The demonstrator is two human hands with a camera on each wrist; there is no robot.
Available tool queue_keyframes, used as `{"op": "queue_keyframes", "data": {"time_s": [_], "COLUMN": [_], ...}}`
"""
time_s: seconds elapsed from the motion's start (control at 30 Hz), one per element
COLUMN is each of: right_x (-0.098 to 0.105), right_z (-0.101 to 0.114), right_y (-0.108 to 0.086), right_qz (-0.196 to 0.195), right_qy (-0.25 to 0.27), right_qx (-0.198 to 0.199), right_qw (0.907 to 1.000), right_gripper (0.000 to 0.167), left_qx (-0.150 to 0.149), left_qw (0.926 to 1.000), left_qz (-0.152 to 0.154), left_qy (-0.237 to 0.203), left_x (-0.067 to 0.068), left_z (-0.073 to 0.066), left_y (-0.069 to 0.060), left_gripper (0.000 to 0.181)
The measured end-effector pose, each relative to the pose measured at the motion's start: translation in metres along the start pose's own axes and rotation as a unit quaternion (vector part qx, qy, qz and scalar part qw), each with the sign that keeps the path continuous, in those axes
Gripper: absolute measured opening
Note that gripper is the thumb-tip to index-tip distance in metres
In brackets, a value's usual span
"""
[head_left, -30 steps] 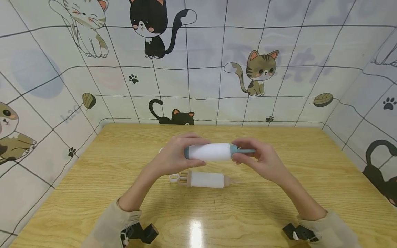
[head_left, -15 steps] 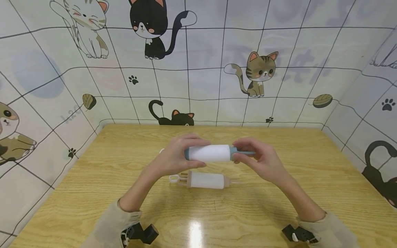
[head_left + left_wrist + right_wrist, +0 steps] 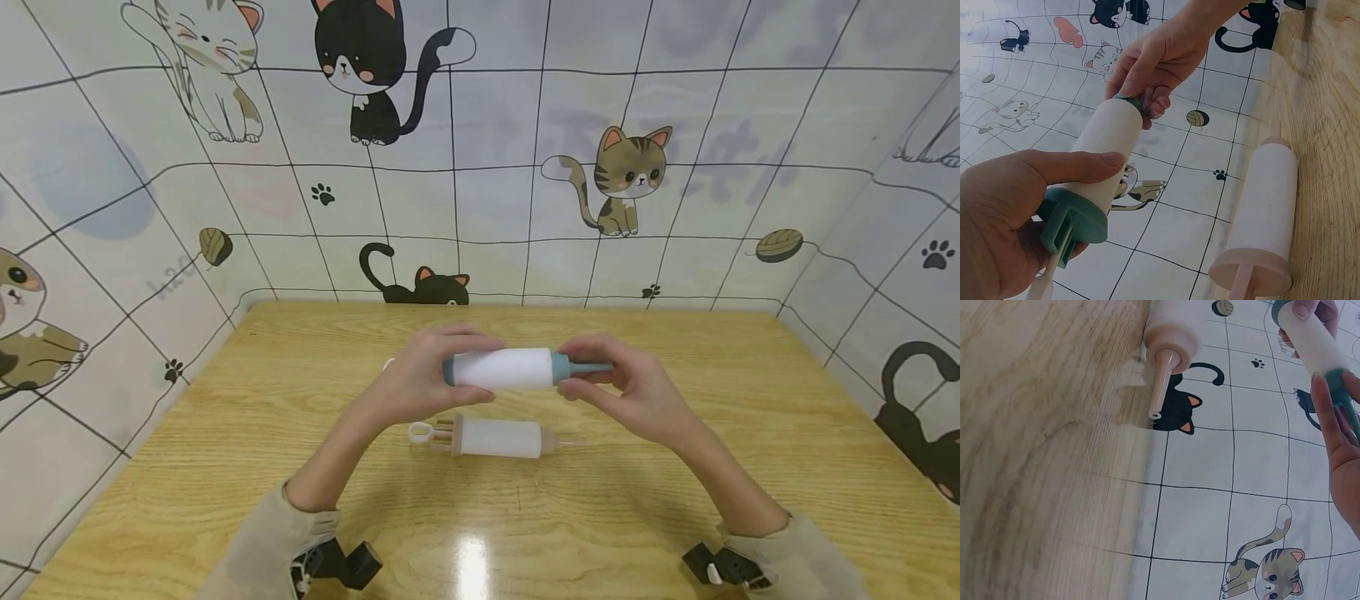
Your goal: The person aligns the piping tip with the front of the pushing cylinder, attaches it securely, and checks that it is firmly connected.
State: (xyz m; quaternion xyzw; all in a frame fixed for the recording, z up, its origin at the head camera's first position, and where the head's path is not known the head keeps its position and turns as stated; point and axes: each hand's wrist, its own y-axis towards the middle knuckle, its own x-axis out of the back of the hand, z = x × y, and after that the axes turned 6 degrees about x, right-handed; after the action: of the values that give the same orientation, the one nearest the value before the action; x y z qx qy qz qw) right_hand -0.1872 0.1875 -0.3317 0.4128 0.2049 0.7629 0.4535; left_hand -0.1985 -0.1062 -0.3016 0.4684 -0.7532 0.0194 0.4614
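Note:
A large syringe with a white barrel (image 3: 502, 369) and teal ends is held level above the table in the head view. My left hand (image 3: 416, 379) grips it around its teal flanged end, with thumb and fingers on either side. Its pale plunger rod (image 3: 1044, 284) comes out below that hand in the left wrist view. At the other end my right hand (image 3: 633, 387) pinches the teal nozzle cap (image 3: 561, 368) between thumb and fingers; the thin nozzle points right. Just nearer to me, a second syringe (image 3: 501, 437), white with beige ends, lies on the table.
The wooden table (image 3: 600, 517) has a light patch glaring near its front edge. Behind and beside it stand white walls (image 3: 495, 200) with a grid and printed cats. The second syringe's white ring handle (image 3: 422, 432) points left and its thin tip points right.
The held syringe and both hands have shifted very slightly left. The right fingers have moved a little on the nozzle cap. The second syringe lies as before.

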Motion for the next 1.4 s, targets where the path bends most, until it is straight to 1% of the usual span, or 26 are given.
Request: {"op": "queue_keyframes", "data": {"time_s": [0.2, 0.3, 0.37, 0.53, 0.6, 0.73, 0.93, 1.23, 1.4], "right_x": [0.0013, 0.0016, 0.0014, 0.0009, 0.0013, 0.0028, 0.0033, 0.0014, 0.0017], "right_z": [0.0006, 0.0008, 0.0014, 0.0025, 0.0024, 0.0021, 0.0018, 0.0045, 0.0049], "right_y": [-0.0016, -0.0022, -0.0021, -0.0007, -0.0005, -0.0003, 0.0002, 0.0002, -0.0004], "right_qz": [0.001, -0.002, -0.005, -0.009, -0.008, -0.002, 0.000, -0.015, -0.011], "right_qy": [0.015, 0.018, 0.011, -0.028, -0.035, -0.032, -0.028, -0.039, -0.032], "right_qx": [-0.014, -0.019, -0.020, -0.012, -0.005, 0.004, 0.001, 0.007, 0.001], "right_qw": [0.9998, 0.9996, 0.9997, 0.9995, 0.9993, 0.9995, 0.9996, 0.9991, 0.9994], "right_gripper": [0.041, 0.040, 0.042, 0.047, 0.047, 0.046, 0.044, 0.046, 0.043], "left_qx": [0.002, 0.002, 0.002, 0.004, 0.003, 0.006, 0.016, 0.012, 0.011], "left_qw": [1.0000, 1.0000, 1.0000, 1.0000, 1.0000, 0.9999, 0.9997, 0.9999, 0.9998], "left_qz": [0.000, -0.001, -0.001, 0.000, 0.001, 0.007, 0.014, 0.012, 0.015], "left_qy": [0.002, 0.003, 0.001, 0.002, 0.002, -0.005, -0.008, 0.003, 0.006], "left_x": [0.0001, 0.0002, 0.0004, 0.0005, 0.0002, 0.0002, 0.0007, 0.0004, 0.0008], "left_z": [-0.0015, -0.0019, -0.0021, -0.0023, -0.0022, -0.0027, -0.0046, -0.0055, -0.0066], "left_y": [-0.0005, -0.0004, -0.0003, -0.0003, 0.0000, 0.0004, 0.0004, 0.0004, 0.0000], "left_gripper": [0.048, 0.048, 0.048, 0.049, 0.049, 0.050, 0.050, 0.050, 0.050]}}
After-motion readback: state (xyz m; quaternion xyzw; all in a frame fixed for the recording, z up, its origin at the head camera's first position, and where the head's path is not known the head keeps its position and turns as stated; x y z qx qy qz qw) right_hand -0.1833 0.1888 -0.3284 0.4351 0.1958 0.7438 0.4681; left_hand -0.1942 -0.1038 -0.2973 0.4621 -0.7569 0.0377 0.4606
